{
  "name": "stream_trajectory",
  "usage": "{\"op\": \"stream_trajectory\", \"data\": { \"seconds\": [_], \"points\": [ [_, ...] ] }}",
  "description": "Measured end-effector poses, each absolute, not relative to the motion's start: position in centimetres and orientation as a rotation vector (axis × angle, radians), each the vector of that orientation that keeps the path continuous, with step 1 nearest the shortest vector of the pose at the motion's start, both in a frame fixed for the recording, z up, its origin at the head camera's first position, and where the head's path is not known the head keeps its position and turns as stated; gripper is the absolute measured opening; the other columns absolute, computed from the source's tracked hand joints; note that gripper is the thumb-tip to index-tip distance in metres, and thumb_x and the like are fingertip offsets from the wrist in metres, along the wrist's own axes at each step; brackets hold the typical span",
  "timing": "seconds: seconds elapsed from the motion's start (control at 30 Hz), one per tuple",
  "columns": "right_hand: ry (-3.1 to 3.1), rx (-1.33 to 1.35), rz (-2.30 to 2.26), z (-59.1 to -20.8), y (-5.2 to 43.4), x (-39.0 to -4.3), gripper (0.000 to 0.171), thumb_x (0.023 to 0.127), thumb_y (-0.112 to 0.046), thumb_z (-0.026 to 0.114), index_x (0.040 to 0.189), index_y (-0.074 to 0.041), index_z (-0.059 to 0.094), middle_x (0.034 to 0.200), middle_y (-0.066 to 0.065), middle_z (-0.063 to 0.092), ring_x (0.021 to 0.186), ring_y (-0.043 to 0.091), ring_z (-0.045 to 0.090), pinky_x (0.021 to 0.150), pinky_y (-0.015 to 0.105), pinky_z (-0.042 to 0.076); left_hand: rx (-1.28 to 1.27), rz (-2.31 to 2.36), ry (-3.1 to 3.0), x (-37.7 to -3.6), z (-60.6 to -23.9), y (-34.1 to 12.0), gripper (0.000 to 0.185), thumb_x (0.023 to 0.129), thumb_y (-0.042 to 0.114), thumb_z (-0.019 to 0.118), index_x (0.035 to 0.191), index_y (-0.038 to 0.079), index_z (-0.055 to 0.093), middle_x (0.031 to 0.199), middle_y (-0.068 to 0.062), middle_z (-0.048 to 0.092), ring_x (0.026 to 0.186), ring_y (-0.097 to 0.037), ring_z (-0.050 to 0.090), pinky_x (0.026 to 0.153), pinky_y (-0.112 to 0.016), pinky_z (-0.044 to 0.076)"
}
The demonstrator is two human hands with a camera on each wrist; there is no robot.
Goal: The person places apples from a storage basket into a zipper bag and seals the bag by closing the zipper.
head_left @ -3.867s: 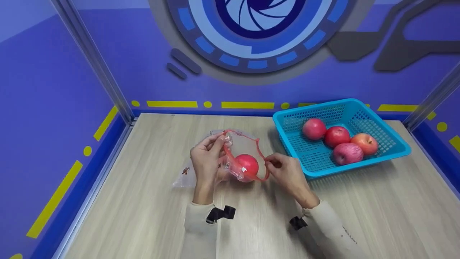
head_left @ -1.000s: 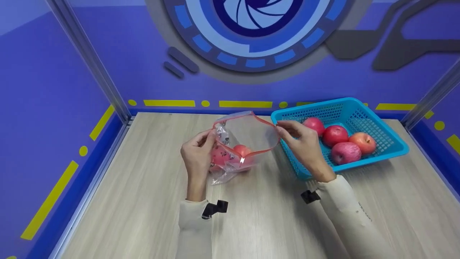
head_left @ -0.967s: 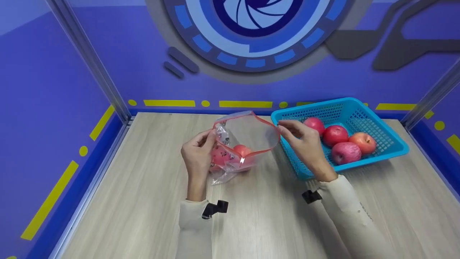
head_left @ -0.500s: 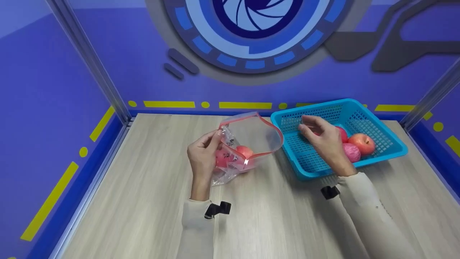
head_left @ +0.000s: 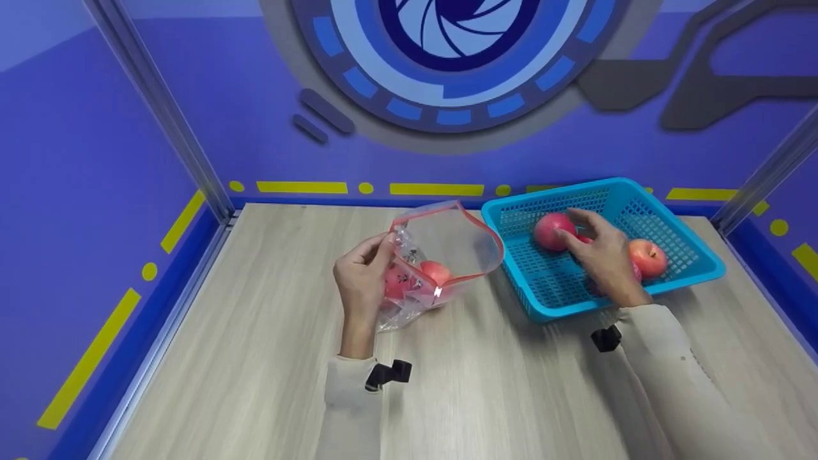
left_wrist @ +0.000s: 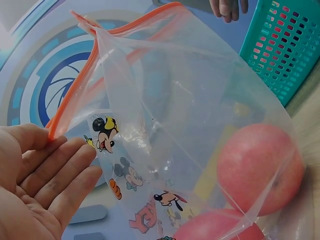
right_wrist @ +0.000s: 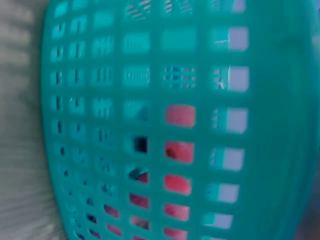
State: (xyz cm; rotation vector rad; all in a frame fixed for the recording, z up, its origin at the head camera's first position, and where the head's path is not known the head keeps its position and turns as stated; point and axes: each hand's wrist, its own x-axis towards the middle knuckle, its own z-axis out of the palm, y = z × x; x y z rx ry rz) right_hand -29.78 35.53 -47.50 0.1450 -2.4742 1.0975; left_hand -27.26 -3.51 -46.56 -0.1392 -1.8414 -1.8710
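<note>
Right hand [head_left: 604,255] has left the bag [head_left: 441,255] rim and now reaches into the basket [head_left: 696,268] — fingers spread and loosely curved over the apples [head_left: 551,230], fingertips touching one, not closed on it. Left hand [head_left: 361,284] is unchanged: thumb and fingers pinch the orange rim [left_wrist: 70,107], holding the bag mouth open and tilted toward the basket. Bag rests on the table [head_left: 255,358], just left of the basket — two apples [left_wrist: 260,167] inside.

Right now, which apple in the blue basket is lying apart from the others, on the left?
The pinkish-red apple at the back left of the blue basket. The right hand partly covers the others, beside the orange-red apple.
</note>
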Motion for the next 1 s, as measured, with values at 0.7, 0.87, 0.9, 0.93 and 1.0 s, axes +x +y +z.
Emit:
{"op": "stream_trajectory", "data": {
  "seconds": [0.7,0.87,0.9,0.93,1.0],
  "points": [
    [-2.69,0.07,1.077,-49.4,37.4,-32.3,0.059,0.104,-0.024,0.073,0.15,0.006,0.051,0.148,0.031,0.054,0.136,0.049,0.051,0.111,0.064,0.045,-0.127,-1.86,-1.854,-27.2,-46.6,-3.1,0.015,0.098,0.013,0.079,0.105,0.001,0.083,0.091,-0.009,0.08,0.077,-0.019,0.074,0.069,-0.025,0.062],
    [-2.769,0.047,0.971,-49.5,37.0,-32.7,0.064,0.102,-0.021,0.075,0.154,0.004,0.046,0.151,0.032,0.05,0.139,0.051,0.047,0.111,0.066,0.043,-0.134,-1.861,-1.857,-27.3,-46.6,-3.1,0.015,0.098,0.012,0.08,0.105,0.001,0.083,0.091,-0.009,0.08,0.077,-0.019,0.074,0.069,-0.025,0.062],
    [-2.783,0.053,0.954,-49.5,36.9,-32.8,0.066,0.102,-0.022,0.075,0.154,0.004,0.045,0.152,0.032,0.049,0.139,0.051,0.046,0.111,0.066,0.043,-0.136,-1.86,-1.855,-27.4,-46.6,-3.1,0.014,0.097,0.012,0.08,0.105,0.0,0.083,0.091,-0.009,0.08,0.077,-0.019,0.074,0.07,-0.025,0.062],
    [-2.795,0.063,0.943,-49.5,36.8,-32.9,0.068,0.101,-0.022,0.076,0.155,0.004,0.044,0.152,0.032,0.048,0.14,0.051,0.045,0.111,0.067,0.043,-0.139,-1.858,-1.854,-27.4,-46.6,-3.1,0.014,0.097,0.012,0.08,0.105,0.0,0.083,0.091,-0.009,0.08,0.077,-0.019,0.074,0.07,-0.025,0.062],
    [-2.809,0.082,0.945,-49.6,36.7,-33.0,0.071,0.101,-0.022,0.077,0.156,0.005,0.042,0.153,0.032,0.046,0.14,0.051,0.043,0.111,0.066,0.043,-0.142,-1.858,-1.85,-27.5,-46.6,-3.1,0.014,0.097,0.011,0.08,0.105,0.0,0.083,0.091,-0.01,0.08,0.077,-0.019,0.074,0.07,-0.025,0.062]
  ]
}}
